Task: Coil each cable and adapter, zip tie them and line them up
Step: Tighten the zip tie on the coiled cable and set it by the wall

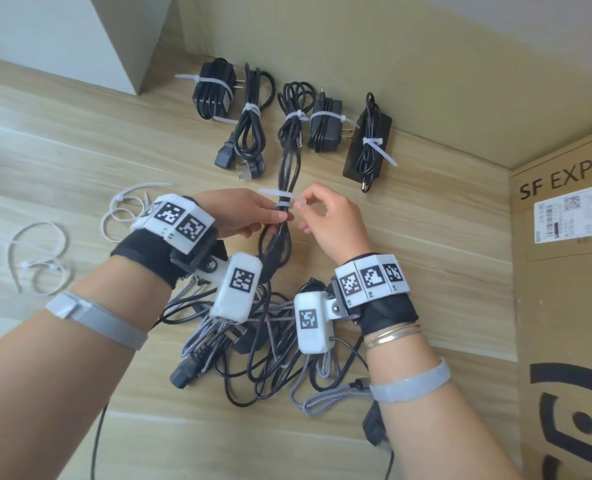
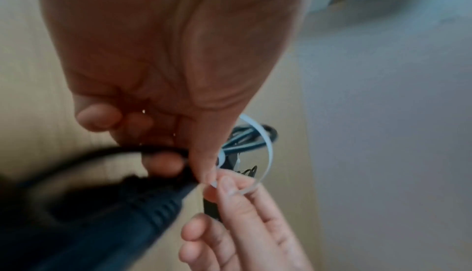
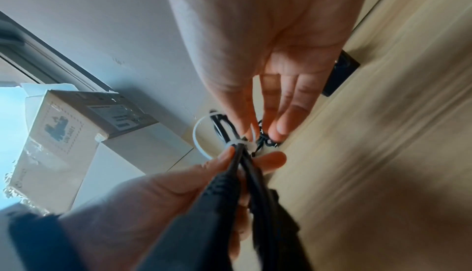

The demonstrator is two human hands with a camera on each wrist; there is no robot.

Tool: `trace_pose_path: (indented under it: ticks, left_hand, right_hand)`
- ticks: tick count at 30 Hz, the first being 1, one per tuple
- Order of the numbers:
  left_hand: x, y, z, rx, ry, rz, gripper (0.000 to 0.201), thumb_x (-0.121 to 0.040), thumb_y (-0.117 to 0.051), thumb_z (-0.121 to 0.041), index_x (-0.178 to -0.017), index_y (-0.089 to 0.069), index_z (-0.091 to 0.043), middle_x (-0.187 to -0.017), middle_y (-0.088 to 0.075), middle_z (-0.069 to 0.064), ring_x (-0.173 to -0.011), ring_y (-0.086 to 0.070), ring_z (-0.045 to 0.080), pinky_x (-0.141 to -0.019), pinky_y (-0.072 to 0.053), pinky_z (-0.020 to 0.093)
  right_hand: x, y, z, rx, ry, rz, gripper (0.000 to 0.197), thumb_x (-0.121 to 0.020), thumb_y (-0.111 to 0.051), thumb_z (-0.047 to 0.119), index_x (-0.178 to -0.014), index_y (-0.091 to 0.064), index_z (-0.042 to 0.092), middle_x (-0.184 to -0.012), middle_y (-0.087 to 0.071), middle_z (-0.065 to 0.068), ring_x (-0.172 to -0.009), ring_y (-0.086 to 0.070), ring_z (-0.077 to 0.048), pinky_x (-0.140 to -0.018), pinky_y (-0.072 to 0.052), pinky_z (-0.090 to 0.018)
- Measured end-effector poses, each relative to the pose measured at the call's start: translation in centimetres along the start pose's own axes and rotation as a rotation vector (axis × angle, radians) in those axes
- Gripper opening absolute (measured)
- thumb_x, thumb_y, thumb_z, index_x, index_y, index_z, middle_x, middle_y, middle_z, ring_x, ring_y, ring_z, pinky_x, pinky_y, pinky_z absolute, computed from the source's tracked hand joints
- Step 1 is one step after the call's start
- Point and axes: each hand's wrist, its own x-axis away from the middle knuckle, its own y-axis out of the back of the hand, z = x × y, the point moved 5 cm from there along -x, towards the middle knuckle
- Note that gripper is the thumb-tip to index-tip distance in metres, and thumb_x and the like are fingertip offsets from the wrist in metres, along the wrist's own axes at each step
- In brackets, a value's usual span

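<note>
The left hand (image 1: 249, 213) gripped a folded black cable (image 1: 287, 168). The right hand (image 1: 329, 220) pinched the zip tie (image 1: 282, 197) wrapped around it.

We find open wooden tabletop (image 1: 80, 140) at far left, between the loose zip ties (image 1: 121, 209) and the white wall panel (image 1: 62, 39). Ahead, the row of tied bundles (image 1: 287, 116) lines the back wall, closing that edge. At right, the cardboard box (image 1: 564, 271) bars passage. Beneath both wrists, the tangle of uncoiled cables (image 1: 263, 348) covers the near centre; bare wood shows between tangle and box.
</note>
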Motion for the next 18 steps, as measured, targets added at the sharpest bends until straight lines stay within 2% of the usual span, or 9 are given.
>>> trace_pose_path:
  ticks: [2, 4, 6, 8, 11, 12, 15, 16, 18]
  left_hand:
    - [-0.1, -0.2, -0.2, 0.134, -0.019, -0.022, 0.021, -0.093, -0.050, -0.027, -0.095, -0.064, -0.012, -0.064, -0.041, 0.001, -0.057, -0.035, 0.011, -0.055, -0.028, 0.021]
    - [-0.4, 0.2, -0.1, 0.103, -0.017, -0.072, 0.019, -0.093, -0.051, -0.027, -0.085, -0.065, -0.018, -0.066, -0.045, 0.000, -0.060, -0.036, 0.013, -0.057, -0.028, 0.022]
    - [-0.7, 0.7, 0.4, -0.016, 0.013, -0.103, 0.022, -0.089, -0.054, -0.042, -0.086, -0.069, -0.027, -0.083, -0.059, 0.002, -0.072, -0.045, 0.020, -0.067, -0.034, 0.029]
    - [-0.5, 0.9, 0.4, -0.146, 0.032, -0.115, 0.031, -0.087, -0.052, -0.049, -0.102, -0.067, -0.027, -0.106, -0.064, 0.000, -0.096, -0.054, 0.022, -0.087, -0.040, 0.036]
    - [-0.5, 0.3, -0.3, -0.054, -0.066, -0.127, 0.033, -0.091, -0.052, -0.039, -0.112, -0.060, -0.014, -0.106, -0.068, 0.003, -0.107, -0.058, 0.024, -0.104, -0.038, 0.043]
    - [-0.5, 0.1, -0.4, 0.012, -0.095, -0.143, 0.031, -0.091, -0.053, -0.034, -0.112, -0.059, -0.012, -0.099, -0.071, 0.001, -0.099, -0.061, 0.025, -0.100, -0.042, 0.041]
    - [-0.4, 0.2, -0.3, 0.096, -0.115, -0.223, 0.021, -0.091, -0.055, -0.029, -0.101, -0.056, -0.010, -0.077, -0.073, -0.005, -0.069, -0.055, 0.021, -0.063, -0.045, 0.032]
    - [-0.4, 0.2, -0.1, 0.106, -0.121, -0.228, 0.016, -0.090, -0.057, -0.029, -0.094, -0.056, -0.014, -0.076, -0.073, -0.006, -0.064, -0.052, 0.018, -0.058, -0.042, 0.028]
    - [-0.5, 0.1, 0.3, 0.097, -0.097, -0.199, 0.012, -0.088, -0.059, -0.034, -0.090, -0.061, -0.023, -0.086, -0.074, -0.003, -0.068, -0.053, 0.017, -0.064, -0.045, 0.029]
  right_hand:
    - [0.0, 0.7, 0.2, 0.024, 0.060, -0.051, 0.012, -0.088, -0.060, 0.021, -0.077, -0.059, 0.024, -0.088, -0.060, 0.002, -0.071, -0.063, -0.020, -0.074, -0.052, -0.034]
    - [-0.1, 1.2, 0.3, -0.040, 0.084, -0.085, 0.012, -0.088, -0.061, 0.019, -0.076, -0.061, 0.023, -0.086, -0.058, 0.004, -0.069, -0.062, -0.018, -0.071, -0.052, -0.032]
    - [-0.1, 1.6, 0.5, -0.138, 0.083, -0.089, 0.010, -0.088, -0.062, 0.014, -0.078, -0.064, 0.018, -0.078, -0.061, 0.004, -0.064, -0.062, -0.012, -0.068, -0.053, -0.029]
    - [-0.1, 1.7, 0.8, -0.204, 0.092, -0.046, 0.011, -0.089, -0.060, 0.013, -0.079, -0.066, 0.015, -0.070, -0.063, 0.004, -0.061, -0.061, -0.010, -0.067, -0.054, -0.028]
    - [0.1, 1.8, 1.3, -0.218, 0.153, 0.024, 0.021, -0.093, -0.055, 0.015, -0.074, -0.064, 0.017, -0.069, -0.063, 0.008, -0.059, -0.059, -0.008, -0.063, -0.051, -0.024]
    - [0.2, 1.7, 1.4, -0.207, 0.165, 0.038, 0.023, -0.094, -0.054, 0.016, -0.073, -0.062, 0.020, -0.068, -0.062, 0.009, -0.058, -0.058, -0.008, -0.061, -0.049, -0.024]
    - [0.3, 1.5, 1.5, -0.231, 0.172, 0.048, 0.026, -0.095, -0.051, 0.017, -0.073, -0.059, 0.027, -0.064, -0.059, 0.007, -0.057, -0.055, -0.011, -0.059, -0.048, -0.025]
    - [0.2, 1.5, 1.5, -0.229, 0.167, 0.046, 0.026, -0.095, -0.050, 0.017, -0.073, -0.059, 0.027, -0.063, -0.058, 0.006, -0.056, -0.055, -0.011, -0.058, -0.047, -0.025]
    - [0.1, 1.5, 1.3, -0.185, 0.147, 0.040, 0.025, -0.094, -0.052, 0.017, -0.073, -0.059, 0.027, -0.061, -0.058, 0.006, -0.055, -0.054, -0.010, -0.058, -0.046, -0.024]
